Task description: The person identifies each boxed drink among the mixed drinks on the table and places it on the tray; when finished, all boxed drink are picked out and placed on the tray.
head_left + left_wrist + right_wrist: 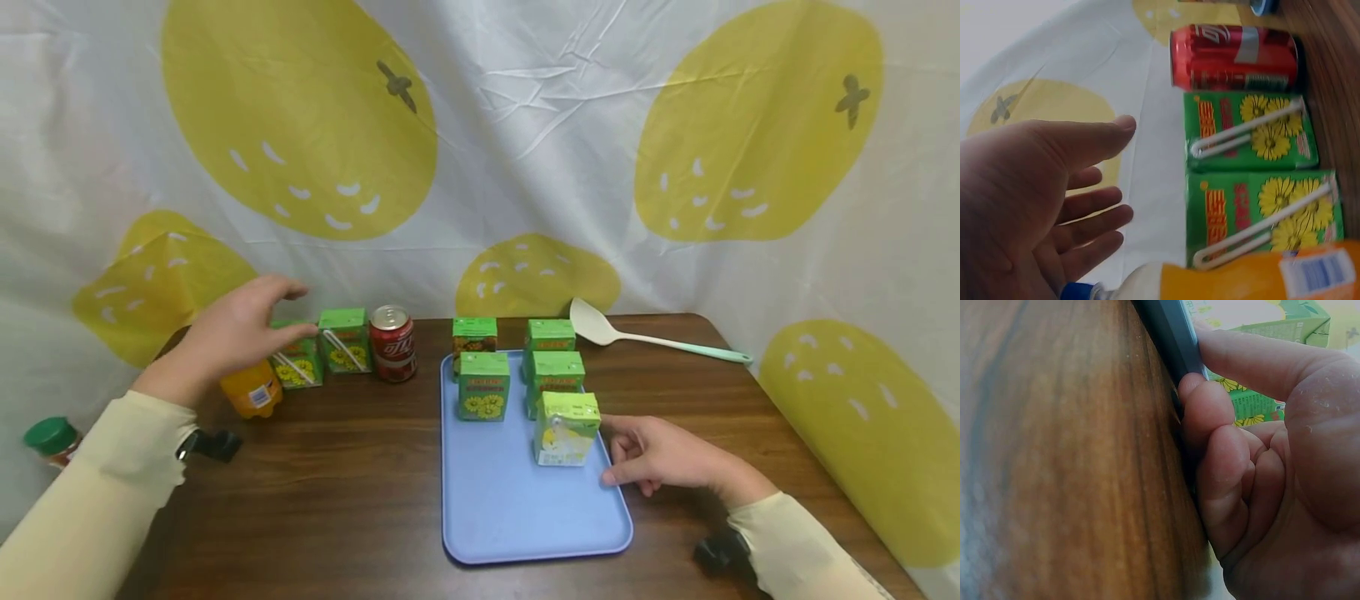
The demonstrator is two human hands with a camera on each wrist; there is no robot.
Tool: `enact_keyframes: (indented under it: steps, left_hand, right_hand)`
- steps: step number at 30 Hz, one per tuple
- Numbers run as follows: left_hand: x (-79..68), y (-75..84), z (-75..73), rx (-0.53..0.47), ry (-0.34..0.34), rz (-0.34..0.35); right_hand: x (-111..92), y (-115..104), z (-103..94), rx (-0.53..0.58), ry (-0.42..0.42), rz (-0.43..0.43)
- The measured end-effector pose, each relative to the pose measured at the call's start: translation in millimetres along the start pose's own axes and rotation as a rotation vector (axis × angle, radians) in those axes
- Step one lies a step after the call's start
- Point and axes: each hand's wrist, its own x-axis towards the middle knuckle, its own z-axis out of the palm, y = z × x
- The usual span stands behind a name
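Observation:
My left hand (pixel 238 329) hovers at the back left, thumb and fingers spread apart with nothing between them. In the left wrist view two green drink cartons with white straws, a nearer carton (pixel 1241 206) and a farther carton (pixel 1235 147), stand beyond the fingers. An orange soda bottle (pixel 1210 278) with a blue cap is nearest below that hand. My right hand (pixel 660 454) pinches the right rim of a blue tray (pixel 525 517), thumb on top and fingers curled underneath. On the tray stand several green cartons (pixel 483 387) and a paler yellow-green carton (pixel 567 433) close to the right hand.
A red soda can (pixel 393 346) stands between the left cartons and the tray. At the back right lies a white spatula (pixel 600 327) with a mint handle. A green-lidded jar (pixel 54 437) is at the far left. A lemon-print cloth (pixel 525 125) hangs behind the wooden table (pixel 337 500).

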Motion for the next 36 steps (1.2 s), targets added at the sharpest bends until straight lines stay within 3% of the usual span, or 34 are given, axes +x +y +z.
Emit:
enact_keyframes:
  steps: [8,26,36]
  left_hand:
    - [2.5,-9.2,-8.6,0.027,-0.118,0.005]
    - [12.0,-36.7,-7.3,-0.023,-0.218,-0.009]
    - [15.4,-36.5,-6.5,0.067,-0.252,-0.013]
  right_hand:
    - [-1.3,-0.7,0.4,0.004,0.0,-0.001]
    - [-0.7,0.6,2.5,-0.01,0.005,-0.016]
    - [-0.4,-0.6,1.1,-0.021,0.008,-0.009]
